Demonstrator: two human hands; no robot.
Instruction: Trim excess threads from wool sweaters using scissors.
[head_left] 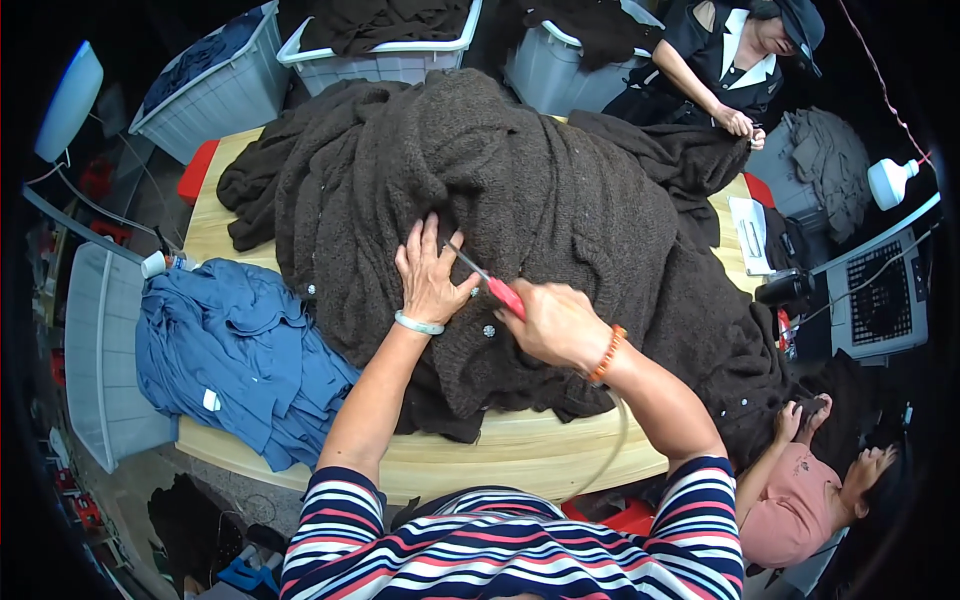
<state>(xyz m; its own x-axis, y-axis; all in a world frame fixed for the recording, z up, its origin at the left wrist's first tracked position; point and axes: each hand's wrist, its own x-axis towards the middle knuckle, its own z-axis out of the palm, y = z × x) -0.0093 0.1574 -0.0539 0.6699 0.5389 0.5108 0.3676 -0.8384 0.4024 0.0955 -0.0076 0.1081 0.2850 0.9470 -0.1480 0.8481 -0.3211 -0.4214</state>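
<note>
A: Where's the red-handled tool (506, 298)?
B: Gripped in the right hand (562, 325) over the dark knitwear (570, 205), long axis slanting up-left
A: Which hand is nearer its metal end?
B: The left hand (434, 277), fingers spread apart on the knitwear

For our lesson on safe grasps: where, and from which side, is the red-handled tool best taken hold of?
Probably by its thicker red handle, from the picture's lower right, where the right hand holds it: the slim metal shaft points up-left toward the left hand.
</note>
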